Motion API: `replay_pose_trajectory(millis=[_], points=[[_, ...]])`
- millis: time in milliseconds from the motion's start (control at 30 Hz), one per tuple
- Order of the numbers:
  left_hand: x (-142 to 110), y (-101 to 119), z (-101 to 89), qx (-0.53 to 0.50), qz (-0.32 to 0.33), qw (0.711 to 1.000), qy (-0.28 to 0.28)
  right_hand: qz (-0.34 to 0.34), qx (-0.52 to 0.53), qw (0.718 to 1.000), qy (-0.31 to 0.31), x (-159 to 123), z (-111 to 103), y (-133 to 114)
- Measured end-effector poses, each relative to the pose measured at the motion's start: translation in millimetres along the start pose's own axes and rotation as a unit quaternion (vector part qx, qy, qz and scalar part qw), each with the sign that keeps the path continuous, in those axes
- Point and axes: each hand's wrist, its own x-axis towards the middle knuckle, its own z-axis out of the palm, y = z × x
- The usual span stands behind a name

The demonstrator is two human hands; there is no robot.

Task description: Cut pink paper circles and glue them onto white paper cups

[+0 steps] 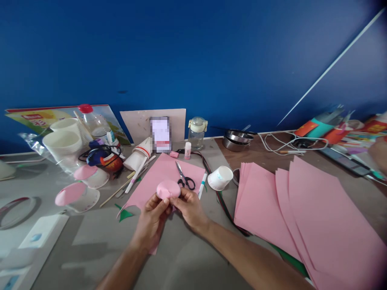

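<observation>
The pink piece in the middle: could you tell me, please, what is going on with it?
A person is holding the small rounded pink piece with both hands, the left hand and the right hand, thumbs at its near edge. Just beyond, scissors lie on a pink sheet. Two pink-topped cups are off to the left, and a white cup is to the right.

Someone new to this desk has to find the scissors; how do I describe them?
Start at the blue wall and drop to the phone standing upright before it. In front of the phone lies a pink paper sheet, with the scissors on its right side, just beyond the right hand. Black finger loops and metal blades distinguish them from the white marker nearby.
</observation>
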Motion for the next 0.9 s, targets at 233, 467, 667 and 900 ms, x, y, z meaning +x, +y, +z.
replay_pose_trajectory(millis=[233, 467, 667, 900], points=[[2.5, -2.7, -3.8, 0.004, 0.004, 1.000, -0.004, 0.029, 0.096, 0.994, -0.037, -1.9, -2.6, 2.5], [3.1, -2.1, -4.4, -0.021, -0.018, 1.000, -0.004, 0.033, 0.084, 0.996, -0.016, -0.6, -2.0, 1.5], [3.6, -1.9, -8.1, -0.028, -0.006, 0.999, -0.023, 0.024, 0.024, 0.999, 0.001, 0.4, -2.0, -1.6], [4.0, 2.5, -8.9, -0.046, -0.021, 0.999, -0.014, 0.027, -0.002, 1.000, 0.011, 1.9, -5.8, -1.8]])
